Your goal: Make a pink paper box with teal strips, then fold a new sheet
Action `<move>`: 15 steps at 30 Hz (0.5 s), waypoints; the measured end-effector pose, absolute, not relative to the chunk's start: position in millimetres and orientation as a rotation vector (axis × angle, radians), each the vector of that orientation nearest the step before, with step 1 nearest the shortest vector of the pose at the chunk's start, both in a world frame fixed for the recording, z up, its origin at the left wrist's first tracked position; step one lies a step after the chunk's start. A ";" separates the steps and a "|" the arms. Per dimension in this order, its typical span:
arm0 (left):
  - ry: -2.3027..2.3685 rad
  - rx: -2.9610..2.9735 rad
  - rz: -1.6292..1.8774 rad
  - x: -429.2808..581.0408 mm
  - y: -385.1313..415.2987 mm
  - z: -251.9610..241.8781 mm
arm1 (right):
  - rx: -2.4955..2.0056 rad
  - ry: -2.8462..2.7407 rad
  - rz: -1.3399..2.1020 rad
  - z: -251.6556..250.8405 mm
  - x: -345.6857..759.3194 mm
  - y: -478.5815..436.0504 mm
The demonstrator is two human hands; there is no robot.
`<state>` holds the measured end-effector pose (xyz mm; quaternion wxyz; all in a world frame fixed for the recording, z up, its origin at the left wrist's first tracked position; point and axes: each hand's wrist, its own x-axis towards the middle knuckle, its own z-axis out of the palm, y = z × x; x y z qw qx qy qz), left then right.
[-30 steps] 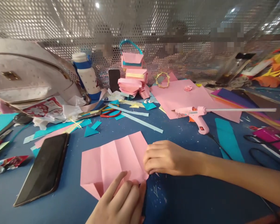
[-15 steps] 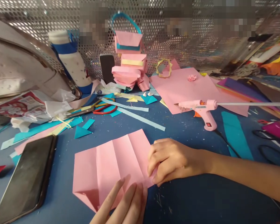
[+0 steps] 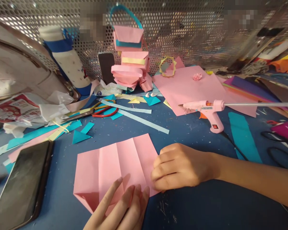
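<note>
A creased sheet of pink paper (image 3: 110,172) lies on the blue table in front of me, with upright fold lines and a folded pocket at its lower left. My left hand (image 3: 124,204) rests on its lower part, fingers stretched out and slightly apart. At the sheet's right edge, my right hand (image 3: 180,169) has its fingers curled closed on the paper; the thumb is mostly hidden.
A pink glue gun (image 3: 211,111) lies on its side, its cord trailing right. Scissors (image 3: 105,110), pale strips (image 3: 144,121) and blue scraps lie behind the sheet. A phone (image 3: 24,182) is at left. Stacked pink paper bags (image 3: 129,60) and a bottle (image 3: 67,60) stand against the perforated metal screen.
The fingers of my left hand have shifted slightly left and lie lower on the paper. My right hand has curled in more tightly at the right edge. The view has shifted slightly.
</note>
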<state>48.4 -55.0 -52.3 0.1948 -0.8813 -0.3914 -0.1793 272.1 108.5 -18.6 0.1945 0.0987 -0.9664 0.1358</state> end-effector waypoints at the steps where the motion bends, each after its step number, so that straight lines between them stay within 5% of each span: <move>1: -1.071 -2.480 -0.513 47.6 -53.2 -51.8 | 0.260 -2.714 0.341 -18.0 271.7 107.9; 15: -0.986 -2.564 -0.527 43.9 -48.8 -42.5 | 0.096 -2.906 0.609 -5.9 259.9 105.5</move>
